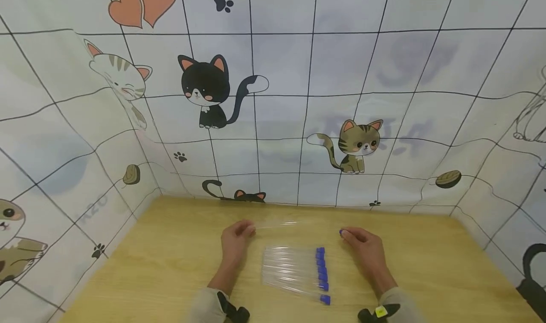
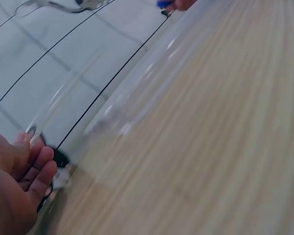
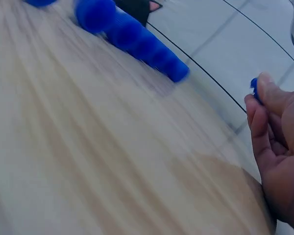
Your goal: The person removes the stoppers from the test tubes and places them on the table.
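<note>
Cat-print walls enclose the pale wooden bench (image 1: 170, 247). Clear plastic tubes with blue caps (image 1: 294, 273) lie at six o'clock. Left hand (image 1: 236, 241) pinches a loose transparent tube (image 1: 277, 224); right hand (image 1: 362, 245) pinches its small blue cap (image 1: 341, 232). Tube could roll from that light grip.

We see clear test tubes (image 1: 292, 271) with blue caps (image 1: 322, 274) on a pale yellow wood-grain table (image 1: 170, 266). The white backdrop (image 1: 341, 76) carries a black grid, cartoon cats, paw prints and orange hearts.
</note>
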`<state>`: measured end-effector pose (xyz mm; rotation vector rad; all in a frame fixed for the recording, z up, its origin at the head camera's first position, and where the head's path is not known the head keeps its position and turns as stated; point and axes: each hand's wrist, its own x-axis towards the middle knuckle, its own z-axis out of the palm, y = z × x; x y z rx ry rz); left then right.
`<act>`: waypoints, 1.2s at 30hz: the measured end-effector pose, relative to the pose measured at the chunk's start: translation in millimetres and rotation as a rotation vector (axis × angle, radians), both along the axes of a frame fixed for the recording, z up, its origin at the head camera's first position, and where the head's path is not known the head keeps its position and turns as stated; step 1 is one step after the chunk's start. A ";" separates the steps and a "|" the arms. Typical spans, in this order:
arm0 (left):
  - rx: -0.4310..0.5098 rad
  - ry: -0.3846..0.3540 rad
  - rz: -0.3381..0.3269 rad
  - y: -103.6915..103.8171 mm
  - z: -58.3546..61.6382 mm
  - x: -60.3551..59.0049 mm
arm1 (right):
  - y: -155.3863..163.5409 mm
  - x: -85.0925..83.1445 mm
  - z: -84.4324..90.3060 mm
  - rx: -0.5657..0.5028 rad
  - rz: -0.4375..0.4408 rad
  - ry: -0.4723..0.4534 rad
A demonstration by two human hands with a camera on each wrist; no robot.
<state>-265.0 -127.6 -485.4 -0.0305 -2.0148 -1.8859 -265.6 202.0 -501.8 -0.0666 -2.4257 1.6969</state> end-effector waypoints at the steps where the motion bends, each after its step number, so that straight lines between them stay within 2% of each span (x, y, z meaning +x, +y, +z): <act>1: -0.020 0.019 -0.011 5.2 3.1 2.2 | -0.5 0.6 -0.4 0.031 -0.002 -0.004; 3: -0.010 0.023 -0.058 18.8 5.5 1.9 | -5.3 -0.1 -0.4 0.057 0.012 -0.014; 5: -0.002 -0.006 -0.073 30.2 4.0 -0.9 | -9.3 -1.2 -1.0 0.063 0.028 -0.019; 9: -0.032 -0.032 -0.032 39.7 -9.0 -9.9 | -12.6 -3.6 -2.0 0.053 0.014 -0.037; 15: -0.117 -0.063 0.036 35.5 -14.0 -11.5 | -12.1 -6.0 -3.0 0.068 0.017 -0.072; 21: -0.166 -0.089 0.036 27.9 -16.2 -13.2 | -12.7 -6.9 -3.3 0.108 0.023 -0.058; 25: -0.206 -0.080 0.036 25.8 -16.9 -15.0 | -15.5 -11.1 -5.3 0.128 0.025 -0.028; 32: -0.249 -0.093 -0.001 24.4 -17.1 -15.5 | -20.3 -16.5 -7.7 0.188 0.022 -0.011; 36: -0.305 -0.100 0.012 23.4 -17.5 -16.4 | -20.8 -17.9 -8.1 0.221 0.017 -0.008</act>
